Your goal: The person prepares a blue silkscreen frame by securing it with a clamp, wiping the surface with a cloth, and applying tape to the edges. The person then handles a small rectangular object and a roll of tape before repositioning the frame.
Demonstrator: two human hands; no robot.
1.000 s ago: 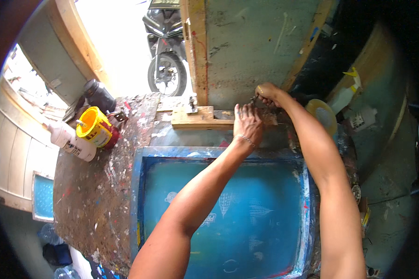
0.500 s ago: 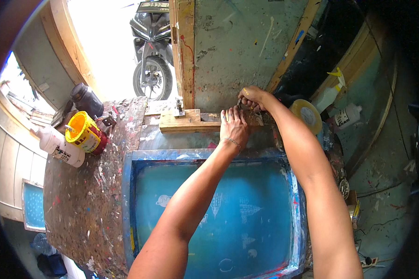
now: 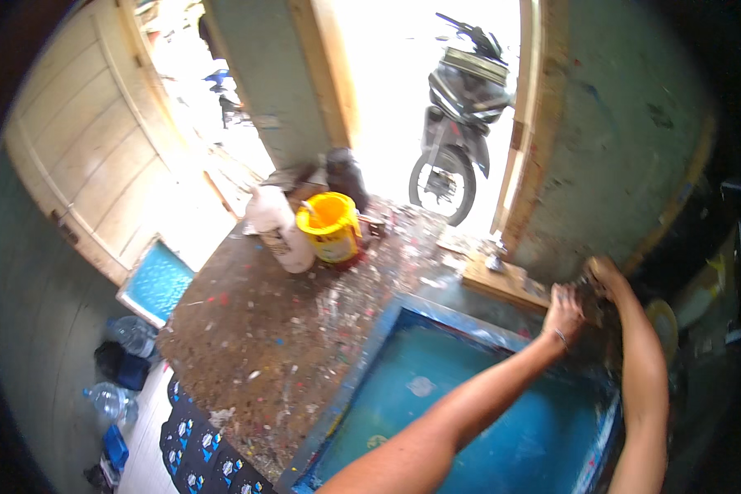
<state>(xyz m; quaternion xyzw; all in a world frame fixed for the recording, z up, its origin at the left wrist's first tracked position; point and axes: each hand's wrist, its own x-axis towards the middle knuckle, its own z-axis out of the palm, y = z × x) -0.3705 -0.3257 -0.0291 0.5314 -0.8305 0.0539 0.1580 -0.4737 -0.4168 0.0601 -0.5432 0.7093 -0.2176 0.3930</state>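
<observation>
Resting the left hand over the wooden bar at the far side of the tabletop, with a loose grip, fingers extended, apparently holding nothing; curling the right hand closed just beyond, too blurred to tell around what. Mid-adjustment, seemingly, with the blue screen frame already flat in front, just beside the bar, but without anything plainly finished.
</observation>
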